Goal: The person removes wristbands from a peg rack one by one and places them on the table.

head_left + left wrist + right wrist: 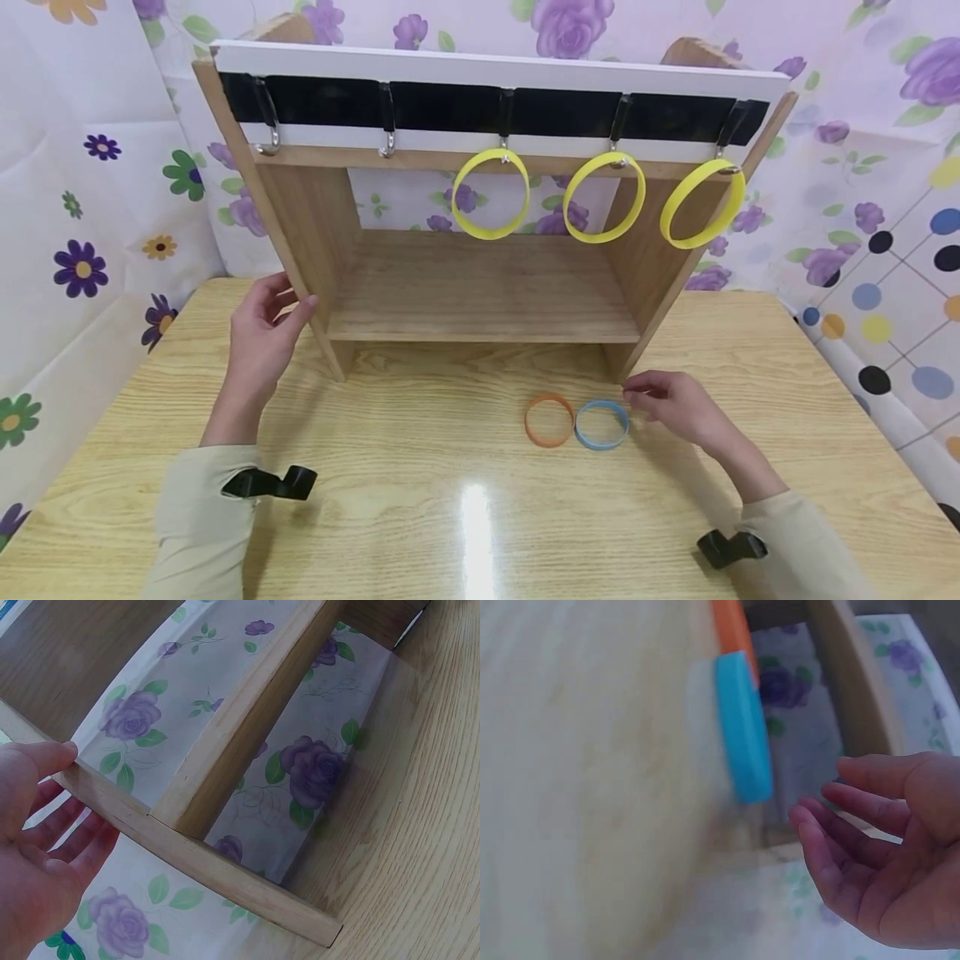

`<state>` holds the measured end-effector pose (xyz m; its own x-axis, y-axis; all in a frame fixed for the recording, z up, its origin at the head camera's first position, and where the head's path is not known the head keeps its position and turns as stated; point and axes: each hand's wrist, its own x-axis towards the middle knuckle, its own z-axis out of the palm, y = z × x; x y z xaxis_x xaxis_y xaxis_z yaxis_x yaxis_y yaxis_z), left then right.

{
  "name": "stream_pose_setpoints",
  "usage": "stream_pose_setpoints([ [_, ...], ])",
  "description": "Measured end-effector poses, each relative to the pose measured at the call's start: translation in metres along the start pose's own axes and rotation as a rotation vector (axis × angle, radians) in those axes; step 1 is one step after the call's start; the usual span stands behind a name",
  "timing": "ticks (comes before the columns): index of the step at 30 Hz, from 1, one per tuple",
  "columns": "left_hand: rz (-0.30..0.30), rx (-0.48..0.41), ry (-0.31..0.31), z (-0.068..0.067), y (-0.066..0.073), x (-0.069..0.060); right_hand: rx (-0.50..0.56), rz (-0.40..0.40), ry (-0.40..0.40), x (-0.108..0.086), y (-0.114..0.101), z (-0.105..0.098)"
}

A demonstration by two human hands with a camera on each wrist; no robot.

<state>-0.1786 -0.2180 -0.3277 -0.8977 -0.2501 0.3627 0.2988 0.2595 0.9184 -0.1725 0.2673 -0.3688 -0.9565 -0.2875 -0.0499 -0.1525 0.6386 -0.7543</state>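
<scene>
On the tabletop an orange ring (549,421) and a blue ring (602,425) lie side by side, touching. My right hand (675,408) is just right of the blue ring, fingers loosely bent with nothing between them; in the right wrist view the hand (900,847) stands apart from the blue ring (744,727). My left hand (270,333) holds the left side panel of the wooden rack (480,287), thumb on its front edge (202,855). Three yellow rings (491,235) hang from hooks on the rack's black strip (447,107).
Two hooks at the left of the strip, one of them the silver hook (387,143), carry no ring. The rack stands at the back of the wooden table (390,500). Flowered cloth (97,333) covers the walls behind and at the sides.
</scene>
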Motion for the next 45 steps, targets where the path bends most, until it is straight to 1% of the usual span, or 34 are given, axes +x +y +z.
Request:
stream_pose_setpoints([
  [3, -0.002, -0.001, 0.000, 0.001, -0.001, -0.001, -0.027, -0.054, 0.020, 0.000, -0.013, -0.003],
  [6, -0.005, -0.002, 0.001, 0.001, -0.001, -0.001, -0.013, -0.108, 0.030, 0.000, -0.029, -0.005],
  [8, -0.007, -0.005, 0.003, 0.001, -0.002, -0.001, 0.009, -0.127, 0.034, 0.000, -0.041, -0.005],
  [12, -0.006, -0.005, 0.000, 0.001, -0.002, -0.001, 0.089, -0.122, 0.048, 0.000, -0.065, -0.003],
  [17, -0.009, 0.010, -0.007, 0.002, -0.002, -0.002, 0.225, -0.133, 0.063, 0.002, -0.096, 0.002],
  [19, -0.009, 0.008, -0.005, 0.002, -0.002, -0.003, 0.261, -0.152, 0.073, 0.004, -0.109, 0.003],
  [27, -0.005, 0.001, -0.005, 0.004, -0.002, -0.003, 0.382, -0.286, 0.108, 0.017, -0.151, 0.005],
  [31, -0.009, 0.008, -0.007, 0.003, -0.002, -0.004, 0.424, -0.320, 0.112, 0.025, -0.167, 0.010],
  [35, -0.014, 0.011, -0.008, 0.003, -0.003, -0.003, 0.486, -0.327, 0.127, 0.033, -0.180, 0.017],
  [40, -0.012, 0.002, -0.009, 0.004, -0.002, -0.002, 0.609, -0.339, 0.155, 0.042, -0.189, 0.023],
  [45, -0.001, -0.009, 0.001, 0.002, -0.001, 0.000, 0.838, -0.317, 0.144, 0.052, -0.196, 0.034],
])
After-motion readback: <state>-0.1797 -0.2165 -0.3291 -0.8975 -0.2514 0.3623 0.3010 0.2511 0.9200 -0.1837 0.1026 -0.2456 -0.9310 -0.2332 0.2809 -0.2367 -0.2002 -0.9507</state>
